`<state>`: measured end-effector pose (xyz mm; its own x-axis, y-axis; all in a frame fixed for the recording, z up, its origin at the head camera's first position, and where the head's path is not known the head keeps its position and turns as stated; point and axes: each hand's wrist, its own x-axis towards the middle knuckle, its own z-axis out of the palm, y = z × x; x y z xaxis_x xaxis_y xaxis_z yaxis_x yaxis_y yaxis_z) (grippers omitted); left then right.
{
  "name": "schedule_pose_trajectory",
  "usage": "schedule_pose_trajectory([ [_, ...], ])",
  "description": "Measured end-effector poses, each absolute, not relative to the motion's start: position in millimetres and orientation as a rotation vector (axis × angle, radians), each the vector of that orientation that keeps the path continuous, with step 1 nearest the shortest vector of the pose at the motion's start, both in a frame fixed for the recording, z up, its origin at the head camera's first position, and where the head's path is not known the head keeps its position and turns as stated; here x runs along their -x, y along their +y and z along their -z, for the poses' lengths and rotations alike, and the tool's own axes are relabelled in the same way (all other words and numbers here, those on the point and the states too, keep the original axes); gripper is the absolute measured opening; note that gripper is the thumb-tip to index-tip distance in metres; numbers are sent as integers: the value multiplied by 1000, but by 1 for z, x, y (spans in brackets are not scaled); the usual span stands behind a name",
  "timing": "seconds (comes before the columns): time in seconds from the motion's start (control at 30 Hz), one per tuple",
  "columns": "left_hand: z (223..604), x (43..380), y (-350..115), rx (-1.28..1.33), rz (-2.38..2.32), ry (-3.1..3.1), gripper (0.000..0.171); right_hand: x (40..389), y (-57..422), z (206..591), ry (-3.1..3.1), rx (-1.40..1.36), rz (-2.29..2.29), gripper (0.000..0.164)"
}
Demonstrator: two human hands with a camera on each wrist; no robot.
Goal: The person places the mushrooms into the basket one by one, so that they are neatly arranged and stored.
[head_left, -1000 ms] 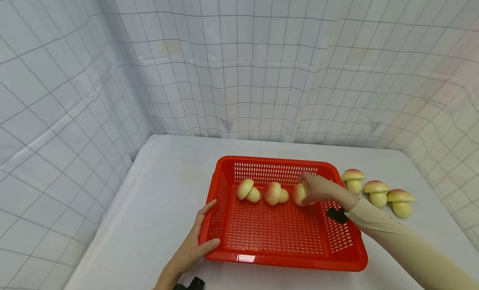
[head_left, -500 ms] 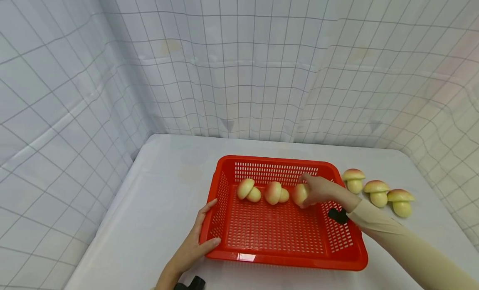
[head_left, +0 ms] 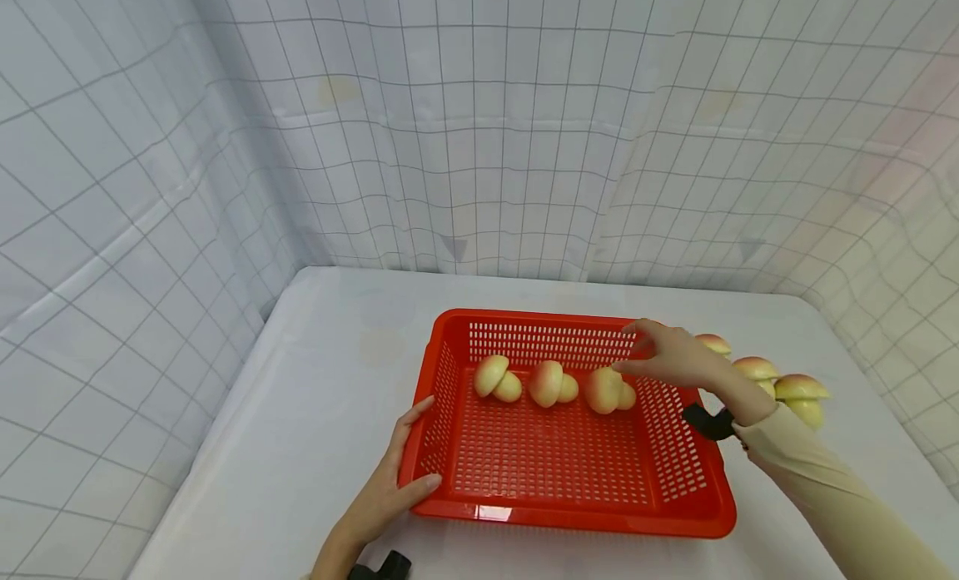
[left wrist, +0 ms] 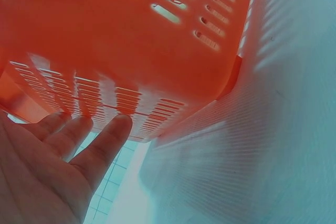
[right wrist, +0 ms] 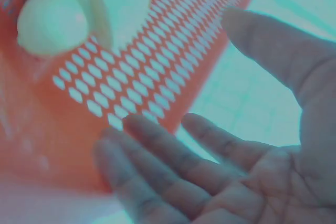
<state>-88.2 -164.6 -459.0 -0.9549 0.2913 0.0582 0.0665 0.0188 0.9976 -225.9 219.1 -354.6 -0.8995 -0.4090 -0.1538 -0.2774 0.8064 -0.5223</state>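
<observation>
"Inside the basket, what lies toward the far edge?"

"Three mushrooms in a row: the first mushroom by the left edge, the second mushroom in the middle, the third mushroom nearest the right edge. All lie on their sides, caps to the left, stems to the right."

"And the right hand?"

"Above the basket's far right corner, free and loose, fingers parted. The right wrist view is blurred, but a gap shows between the fingers and the third mushroom."

"The left hand?"

"At the basket's left edge, by the near corner. It grips the rim, thumb over the top; in the left wrist view its fingertips meet the slotted outer wall."

"What else is on the table?"

"The outer mushrooms, three of them, past the basket's right edge, caps toward the table's far edge. The right hand and forearm partly hide two. Whether they stand or lie, I can't tell."

"And around it?"

"A white checked curtain rises behind the table's far edge. A beige sleeve covers the right forearm, and a black mount sits at that wrist."
</observation>
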Motion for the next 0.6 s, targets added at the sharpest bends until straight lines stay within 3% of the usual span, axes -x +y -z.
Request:
schedule_pose_trajectory([
  [0.13, 459, 88, -164, -377, -2059, 2122, 79, 225, 241, 341, 2807, 450, 890, 60],
  [0.27, 458, 88, -164, -366, -2057, 2130, 79, 228, 266, 337, 2885, 336, 997, 60],
  [0.6, 460, 89, -164, -361, -2058, 2128, 79, 241, 318, 372, 3096, 41, 1013, 67],
])
